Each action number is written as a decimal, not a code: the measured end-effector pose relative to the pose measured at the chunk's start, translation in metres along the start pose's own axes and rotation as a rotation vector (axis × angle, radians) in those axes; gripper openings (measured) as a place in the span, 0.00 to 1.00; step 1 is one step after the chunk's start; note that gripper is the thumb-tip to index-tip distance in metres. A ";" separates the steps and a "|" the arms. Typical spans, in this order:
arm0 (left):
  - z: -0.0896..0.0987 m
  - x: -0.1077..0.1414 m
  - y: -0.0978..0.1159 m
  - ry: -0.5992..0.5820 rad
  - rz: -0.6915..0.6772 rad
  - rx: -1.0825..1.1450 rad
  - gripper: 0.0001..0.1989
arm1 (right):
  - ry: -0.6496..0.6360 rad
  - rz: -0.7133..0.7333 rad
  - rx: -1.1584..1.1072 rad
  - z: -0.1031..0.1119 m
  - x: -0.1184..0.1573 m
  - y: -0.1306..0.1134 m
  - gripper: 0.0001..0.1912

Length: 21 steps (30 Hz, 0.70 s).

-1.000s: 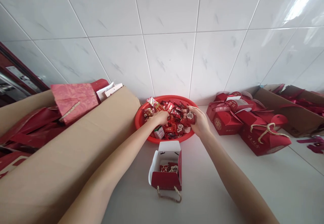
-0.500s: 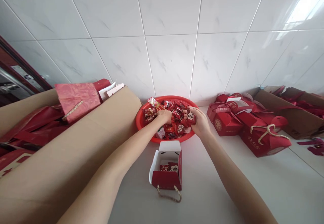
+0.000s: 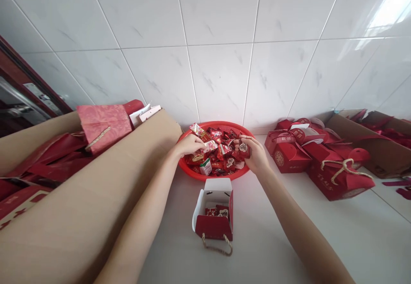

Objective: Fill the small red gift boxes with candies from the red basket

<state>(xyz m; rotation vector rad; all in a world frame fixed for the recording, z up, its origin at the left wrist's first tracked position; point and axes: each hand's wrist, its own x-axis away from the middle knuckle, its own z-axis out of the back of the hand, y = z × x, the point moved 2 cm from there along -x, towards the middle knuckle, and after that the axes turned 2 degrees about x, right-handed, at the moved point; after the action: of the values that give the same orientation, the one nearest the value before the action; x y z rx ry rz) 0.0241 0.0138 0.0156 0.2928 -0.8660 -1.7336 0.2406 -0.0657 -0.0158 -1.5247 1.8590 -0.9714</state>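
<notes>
the pale counter [image 3: 173, 241] spreads out before you, and the long cardboard box [image 3: 96, 202] runs along your left side, red packaging inside it. well to the right sits a cluster of red gift boxes [image 3: 290, 155]. straight ahead, between these, is the red basket [image 3: 241, 174], heaped with small wrapped packets [image 3: 230, 163] right beneath your hands. the open box [image 3: 213, 227] stands just on your side of it, between your forearms, with a few packets at its bottom. your left hand [image 3: 190, 146] is over the basket's left part, fingertips pinched on a pale floral packet [image 3: 211, 146]. your right hand [image 3: 257, 155] is at the right rim, fingers curled around a dark red packet [image 3: 244, 149]. the two held packets are near each other, apart.
</notes>
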 end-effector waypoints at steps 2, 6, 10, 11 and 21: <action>0.002 0.010 -0.001 0.025 0.008 0.248 0.07 | -0.007 0.002 0.023 0.000 0.000 0.000 0.15; 0.009 0.025 0.003 0.063 -0.078 0.395 0.10 | -0.010 0.015 0.109 0.000 0.003 0.000 0.18; 0.014 0.040 0.011 0.100 -0.192 0.300 0.17 | -0.078 0.069 0.284 -0.003 0.008 -0.001 0.22; 0.014 0.045 0.015 0.100 -0.228 0.292 0.19 | -0.108 0.084 0.335 -0.004 0.009 -0.002 0.23; 0.004 0.109 0.035 0.046 -0.383 0.333 0.27 | -0.395 0.160 0.637 -0.011 0.036 -0.044 0.18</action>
<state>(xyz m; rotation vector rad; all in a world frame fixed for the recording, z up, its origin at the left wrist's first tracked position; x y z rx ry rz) 0.0085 -0.0875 0.0668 0.7582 -1.1193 -1.9161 0.2504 -0.1034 0.0270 -1.0631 1.2116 -0.9752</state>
